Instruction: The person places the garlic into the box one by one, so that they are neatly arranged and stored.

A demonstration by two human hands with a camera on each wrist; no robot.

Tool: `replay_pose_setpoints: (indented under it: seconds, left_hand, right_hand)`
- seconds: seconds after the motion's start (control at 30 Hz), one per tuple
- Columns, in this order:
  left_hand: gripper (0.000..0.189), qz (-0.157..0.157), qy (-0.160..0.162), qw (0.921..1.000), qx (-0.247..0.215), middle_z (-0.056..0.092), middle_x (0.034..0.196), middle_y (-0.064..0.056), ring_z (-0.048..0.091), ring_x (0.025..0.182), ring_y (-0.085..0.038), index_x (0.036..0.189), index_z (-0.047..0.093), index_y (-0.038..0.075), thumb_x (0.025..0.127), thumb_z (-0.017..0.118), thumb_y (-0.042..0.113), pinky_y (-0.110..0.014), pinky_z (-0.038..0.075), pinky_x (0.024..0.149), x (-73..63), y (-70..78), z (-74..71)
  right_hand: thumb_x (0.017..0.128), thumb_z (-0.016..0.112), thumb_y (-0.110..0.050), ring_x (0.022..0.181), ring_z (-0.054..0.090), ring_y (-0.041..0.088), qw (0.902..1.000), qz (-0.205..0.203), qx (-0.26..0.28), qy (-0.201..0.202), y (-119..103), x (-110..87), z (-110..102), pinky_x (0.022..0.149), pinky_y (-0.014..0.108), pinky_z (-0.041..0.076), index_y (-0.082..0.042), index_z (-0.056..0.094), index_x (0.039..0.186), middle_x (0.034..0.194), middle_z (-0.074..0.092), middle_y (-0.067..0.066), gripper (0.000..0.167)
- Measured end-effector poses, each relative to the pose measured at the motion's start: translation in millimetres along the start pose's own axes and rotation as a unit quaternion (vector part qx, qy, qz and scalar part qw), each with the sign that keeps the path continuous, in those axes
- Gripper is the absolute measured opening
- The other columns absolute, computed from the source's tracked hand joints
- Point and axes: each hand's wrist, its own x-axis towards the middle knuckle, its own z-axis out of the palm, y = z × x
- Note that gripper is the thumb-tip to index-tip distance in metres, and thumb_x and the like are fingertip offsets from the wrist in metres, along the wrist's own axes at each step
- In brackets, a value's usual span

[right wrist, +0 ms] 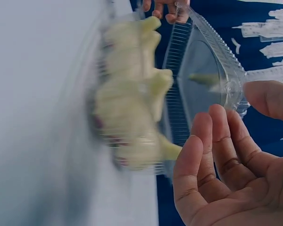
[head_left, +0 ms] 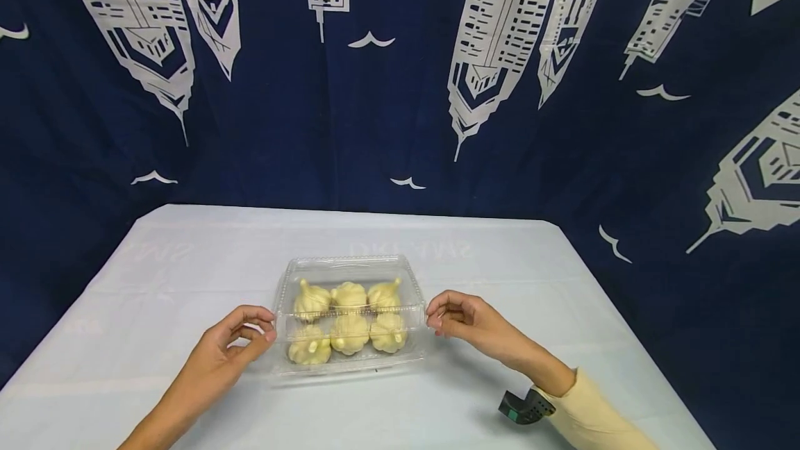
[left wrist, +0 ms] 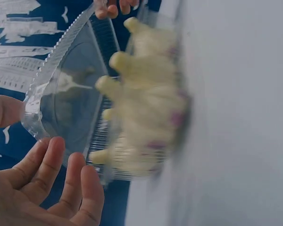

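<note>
A clear plastic clamshell box (head_left: 347,369) sits on the white table, its ridged lid (left wrist: 42,70) partly raised on the hinge at the far side. Inside are several pale garlic bulbs (head_left: 350,334) in two rows, with stems pointing up and purplish marks low down in the wrist views. My left hand (head_left: 228,342) pinches the lid's left front corner between thumb and fingertips. At the opposite corner, my right hand (head_left: 478,325) grips the lid the same way, its thumb (right wrist: 269,96) on the outer side.
White cloth covers the table (head_left: 187,262), with faint lettering showing near the back. Behind hangs a dark blue curtain (head_left: 281,144) printed with white buildings and birds. A black strapped device (head_left: 527,406) is at the right wrist, beside a cream sleeve (head_left: 594,408).
</note>
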Motion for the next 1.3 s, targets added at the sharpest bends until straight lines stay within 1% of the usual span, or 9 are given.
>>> replay_pose_setpoints:
  seconds: [0.1, 0.3, 0.4, 0.63, 0.73, 0.8, 0.87, 1.03, 1.3]
  left_hand:
    - [0.030, -0.031, 0.009, 0.9995, 0.006, 0.061, 0.115, -0.008, 0.058, 0.091, -0.010, 0.122, 0.060, 0.010, 0.099, 0.065, 0.030, -0.030, 0.052, 0.068, -7.6, -9.3, 6.9]
    - [0.033, -0.045, 0.003, 0.9988, 0.018, 0.051, 0.125, -0.013, 0.049, 0.095, -0.016, 0.124, 0.056, 0.008, 0.096, 0.069, 0.020, -0.024, 0.052, 0.070, -16.9, -27.9, 19.4]
    - [0.034, -0.058, -0.008, 0.9982, 0.013, 0.048, 0.119, -0.013, 0.051, 0.093, -0.018, 0.126, 0.052, 0.009, 0.096, 0.067, 0.017, -0.026, 0.052, 0.069, -17.6, -31.6, 22.1]
    - [0.037, -0.089, -0.094, 0.9900, -0.057, 0.065, 0.095, -0.013, 0.058, 0.075, -0.019, 0.136, 0.030, 0.013, 0.106, 0.050, 0.019, -0.030, 0.051, 0.064, -13.8, -35.0, 19.6]
    - [0.039, -0.089, -0.113, 0.9855, -0.090, 0.065, 0.091, -0.013, 0.058, 0.073, -0.019, 0.137, 0.026, 0.010, 0.107, 0.048, 0.019, -0.031, 0.052, 0.065, -12.1, -36.4, 18.8]
    - [0.040, -0.091, -0.116, 0.9838, -0.101, 0.064, 0.091, -0.011, 0.058, 0.072, -0.019, 0.138, 0.025, 0.010, 0.107, 0.048, 0.020, -0.032, 0.053, 0.066, -11.4, -37.1, 19.0]
    - [0.041, -0.096, -0.117, 0.9822, -0.111, 0.063, 0.090, -0.010, 0.057, 0.071, -0.018, 0.138, 0.024, 0.010, 0.107, 0.048, 0.020, -0.032, 0.053, 0.066, -10.7, -37.4, 19.0]
    - [0.042, -0.106, -0.115, 0.9789, -0.131, 0.058, 0.088, -0.008, 0.055, 0.070, -0.017, 0.140, 0.023, 0.010, 0.107, 0.048, 0.021, -0.032, 0.053, 0.066, -9.1, -36.5, 19.2]
    - [0.041, -0.106, -0.118, 0.9766, -0.146, 0.057, 0.086, -0.008, 0.054, 0.070, -0.018, 0.139, 0.023, 0.011, 0.108, 0.047, 0.021, -0.031, 0.052, 0.067, -7.9, -36.7, 18.7]
  right_hand:
    - [0.100, 0.061, -0.014, 0.094, 0.064, 0.016, 0.9999, 0.010, 0.012, -0.005, 10.5, -2.7, 5.8, 0.087, 0.032, 0.055, 0.003, 0.057, 0.118, 0.106, 0.063, 0.013, 0.025]
    - [0.099, 0.063, -0.013, 0.091, 0.064, 0.022, 0.9997, 0.020, 0.010, -0.010, 26.5, -5.2, 15.5, 0.079, 0.029, 0.053, 0.001, 0.057, 0.116, 0.102, 0.064, 0.006, 0.023]
    - [0.098, 0.065, -0.015, 0.089, 0.065, 0.021, 0.9998, 0.016, 0.009, -0.008, 28.9, -6.0, 19.2, 0.074, 0.026, 0.052, 0.002, 0.056, 0.116, 0.103, 0.060, 0.005, 0.026]
    - [0.100, 0.061, -0.012, 0.090, 0.065, 0.017, 0.9997, 0.003, 0.020, -0.016, 35.8, -5.7, 23.8, 0.079, 0.025, 0.054, 0.004, 0.050, 0.119, 0.103, 0.052, 0.007, 0.027]
    - [0.103, 0.056, -0.011, 0.086, 0.065, 0.017, 0.9992, 0.006, 0.029, -0.028, 37.9, -5.1, 25.4, 0.078, 0.029, 0.056, 0.004, 0.045, 0.121, 0.102, 0.058, 0.019, 0.026]
    - [0.104, 0.054, -0.010, 0.084, 0.065, 0.017, 0.9984, 0.012, 0.044, -0.035, 38.1, -4.5, 26.7, 0.078, 0.032, 0.057, 0.004, 0.043, 0.122, 0.100, 0.062, 0.027, 0.026]
    - [0.103, 0.055, -0.010, 0.082, 0.064, 0.017, 0.9969, 0.023, 0.065, -0.038, 36.9, -3.6, 27.8, 0.077, 0.034, 0.058, 0.004, 0.041, 0.121, 0.099, 0.065, 0.029, 0.027]
    - [0.101, 0.058, -0.009, 0.083, 0.065, 0.017, 0.9952, 0.042, 0.085, -0.026, 33.9, -2.4, 30.1, 0.077, 0.033, 0.057, 0.003, 0.043, 0.120, 0.095, 0.068, 0.019, 0.027]
    - [0.101, 0.059, -0.009, 0.084, 0.066, 0.019, 0.9955, 0.047, 0.081, -0.015, 34.1, -1.1, 31.0, 0.077, 0.033, 0.057, 0.003, 0.044, 0.119, 0.094, 0.068, 0.017, 0.026]
